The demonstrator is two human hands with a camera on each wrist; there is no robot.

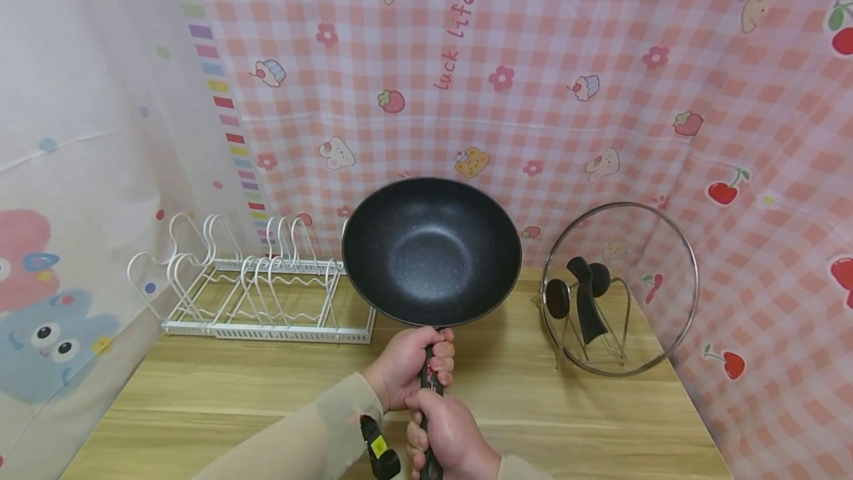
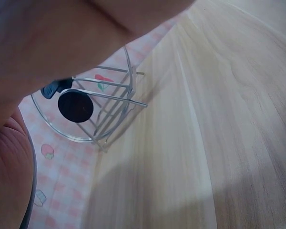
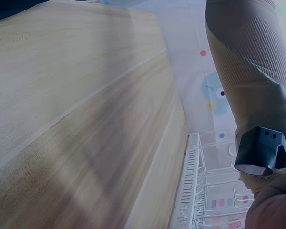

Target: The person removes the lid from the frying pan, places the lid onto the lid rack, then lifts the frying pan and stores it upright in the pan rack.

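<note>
A black wok (image 1: 429,258) is in front of me in the head view, its inner side facing me and its bowl raised off the table. My left hand (image 1: 408,367) grips the upper part of its black handle (image 1: 429,378), close to the bowl. Lower down, my right hand (image 1: 455,432) wraps round the handle's end, touching the left hand. In the left wrist view a hand (image 2: 62,43) fills the upper left, too close to show its grip. The right wrist view catches the left sleeve (image 3: 252,71) and only part of a hand at the lower right.
Left of the wok stands a white wire rack (image 1: 293,333), its right end partly behind the bowl. A glass lid (image 1: 695,280) with a metal rim leans upright on a wire stand (image 1: 626,317) at the right. Patterned cloth (image 1: 566,21) hangs behind the wooden table (image 1: 566,406).
</note>
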